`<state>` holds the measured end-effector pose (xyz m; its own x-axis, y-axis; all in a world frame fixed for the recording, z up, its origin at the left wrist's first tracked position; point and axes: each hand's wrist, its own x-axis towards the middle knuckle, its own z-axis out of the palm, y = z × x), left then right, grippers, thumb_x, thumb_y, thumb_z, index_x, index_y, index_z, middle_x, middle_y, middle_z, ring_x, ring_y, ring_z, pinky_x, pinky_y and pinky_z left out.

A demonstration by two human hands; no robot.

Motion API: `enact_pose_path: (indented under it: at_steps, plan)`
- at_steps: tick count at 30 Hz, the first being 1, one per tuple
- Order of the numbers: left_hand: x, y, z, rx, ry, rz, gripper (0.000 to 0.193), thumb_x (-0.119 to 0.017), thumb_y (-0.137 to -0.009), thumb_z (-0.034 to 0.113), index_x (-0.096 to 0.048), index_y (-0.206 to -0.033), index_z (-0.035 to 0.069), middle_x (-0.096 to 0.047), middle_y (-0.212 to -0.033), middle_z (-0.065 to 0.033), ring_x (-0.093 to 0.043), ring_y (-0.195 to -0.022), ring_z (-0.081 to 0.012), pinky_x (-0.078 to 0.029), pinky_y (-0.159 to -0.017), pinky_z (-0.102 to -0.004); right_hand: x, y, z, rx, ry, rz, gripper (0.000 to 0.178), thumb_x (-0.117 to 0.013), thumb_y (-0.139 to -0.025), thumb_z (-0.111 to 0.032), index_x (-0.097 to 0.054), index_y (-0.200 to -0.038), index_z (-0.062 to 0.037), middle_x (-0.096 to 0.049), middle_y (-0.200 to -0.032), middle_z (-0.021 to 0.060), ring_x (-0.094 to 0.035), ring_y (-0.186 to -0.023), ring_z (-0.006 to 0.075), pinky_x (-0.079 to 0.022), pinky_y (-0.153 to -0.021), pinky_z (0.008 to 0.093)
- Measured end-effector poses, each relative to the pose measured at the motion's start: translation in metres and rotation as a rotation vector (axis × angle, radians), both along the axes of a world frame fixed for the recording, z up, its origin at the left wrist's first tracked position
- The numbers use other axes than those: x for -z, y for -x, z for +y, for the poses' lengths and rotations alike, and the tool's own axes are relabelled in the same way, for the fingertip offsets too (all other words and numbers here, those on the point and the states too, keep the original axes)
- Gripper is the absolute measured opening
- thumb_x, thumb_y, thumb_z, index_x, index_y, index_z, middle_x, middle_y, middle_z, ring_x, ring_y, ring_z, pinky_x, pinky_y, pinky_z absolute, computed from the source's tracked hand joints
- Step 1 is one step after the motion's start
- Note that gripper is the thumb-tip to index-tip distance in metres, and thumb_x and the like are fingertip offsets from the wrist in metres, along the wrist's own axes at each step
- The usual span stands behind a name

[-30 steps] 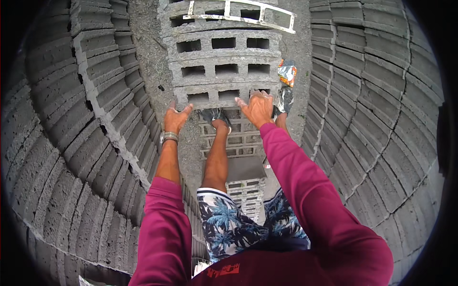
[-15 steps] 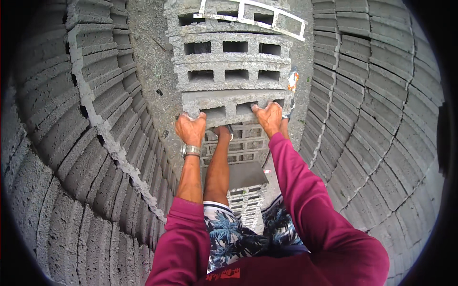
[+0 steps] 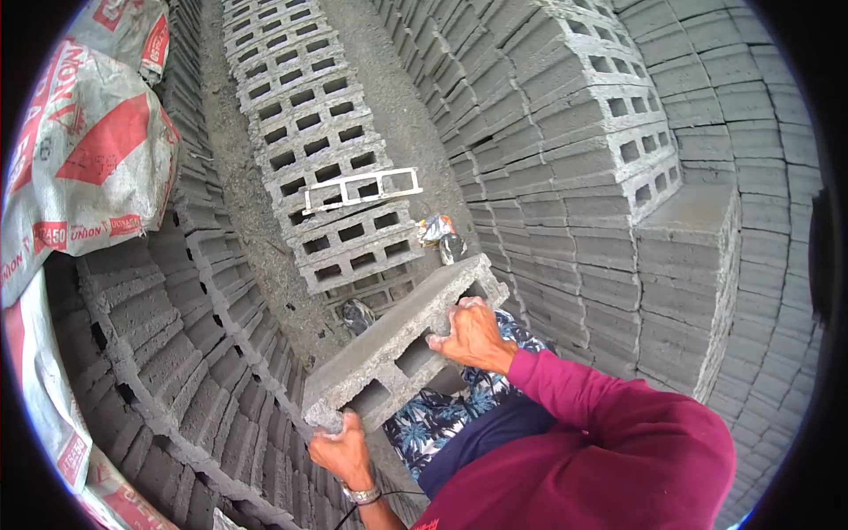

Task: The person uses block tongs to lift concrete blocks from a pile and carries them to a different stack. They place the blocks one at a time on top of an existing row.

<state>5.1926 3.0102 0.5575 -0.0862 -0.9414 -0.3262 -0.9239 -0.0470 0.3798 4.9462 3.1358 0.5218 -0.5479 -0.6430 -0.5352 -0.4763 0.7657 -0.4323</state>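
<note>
A grey hollow concrete block point(image 3: 358, 362) with three rectangular openings is held up in front of my body, tilted so its right end is higher and farther away. My left hand point(image 3: 343, 452) grips the near left end, fingers closed at the end opening. My right hand point(image 3: 477, 338) is closed on the web between the openings toward the right end. Beyond the held block, a row of similar blocks point(image 3: 320, 254) stands on the ground between my feet and beyond, openings facing up. A white rectangular frame with crossbars point(image 3: 362, 190) lies across that row.
Tall stacked block walls rise on the left point(image 3: 231, 353) and right point(image 3: 552, 190). White and red sacks point(image 3: 132, 190) drape over the left stack. A crumpled colourful wrapper point(image 3: 435, 230) lies by my right shoe point(image 3: 451, 249). My left shoe point(image 3: 357, 315) is beside the row.
Both hands have lifted the block off the row's near end and brought it up toward my body, turning it. My view has swung, bringing the sacks and more of the row into sight.
</note>
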Motion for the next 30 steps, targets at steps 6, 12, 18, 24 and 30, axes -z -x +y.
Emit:
enact_pose_path:
  at_steps: [6,12,18,24,30]
  plan:
    - [-0.087,0.081,0.048,-0.077,0.058,0.385,0.042,-0.077,-0.072,0.017,-0.045,-0.059,-0.005,-0.046,-0.058,-0.0024,-0.038,-0.056,-0.0164,-0.033,-0.049,-0.0412,-0.136,0.108,0.030,-0.108,0.284,0.307,0.046,-0.074,-0.068,-0.038,-0.064,-0.066,0.0071,-0.062,-0.066,0.0269,-0.063,-0.080,0.0425,-0.046,-0.085,0.0472]
    - [-0.173,0.214,0.095,0.147,-0.154,0.547,0.054,-0.076,-0.082,0.024,-0.040,-0.055,-0.005,-0.044,-0.053,-0.0062,-0.036,-0.055,-0.0131,-0.029,-0.048,-0.0405,-0.272,0.232,0.101,-0.120,0.281,0.577,0.042,-0.074,-0.066,-0.035,-0.065,-0.066,0.0058,-0.061,-0.066,0.0262,-0.061,-0.075,0.0406,-0.047,-0.081,0.0443]
    - [-0.209,0.353,0.153,0.528,-0.250,0.696,0.065,-0.075,-0.086,0.032,-0.031,-0.050,0.001,-0.031,-0.048,-0.0037,-0.029,-0.052,-0.0114,-0.021,-0.044,-0.0405,-0.339,0.354,0.203,0.054,0.221,0.850,0.038,-0.072,-0.061,-0.030,-0.060,-0.058,0.0059,-0.055,-0.056,0.0251,-0.058,-0.064,0.0413,-0.048,-0.070,0.0464]
    - [-0.220,0.457,0.210,0.801,-0.328,0.612,0.068,-0.071,-0.088,0.045,-0.049,-0.051,-0.007,-0.044,-0.044,-0.0206,-0.043,-0.041,-0.0224,-0.035,-0.045,-0.0450,-0.348,0.433,0.294,0.347,-0.020,0.694,0.046,-0.075,-0.061,-0.033,-0.056,-0.062,0.0087,-0.055,-0.065,0.0250,-0.056,-0.072,0.0406,-0.046,-0.069,0.0476]
    - [-0.215,0.503,0.247,1.071,-0.249,0.517,0.067,-0.069,-0.087,0.048,-0.056,-0.054,-0.008,-0.052,-0.051,-0.0313,-0.057,-0.048,-0.0463,-0.043,-0.051,-0.0539,-0.290,0.467,0.368,0.515,-0.036,0.626,0.046,-0.077,-0.060,-0.033,-0.057,-0.061,0.0082,-0.059,-0.066,0.0290,-0.061,-0.068,0.0414,-0.049,-0.069,0.0489]
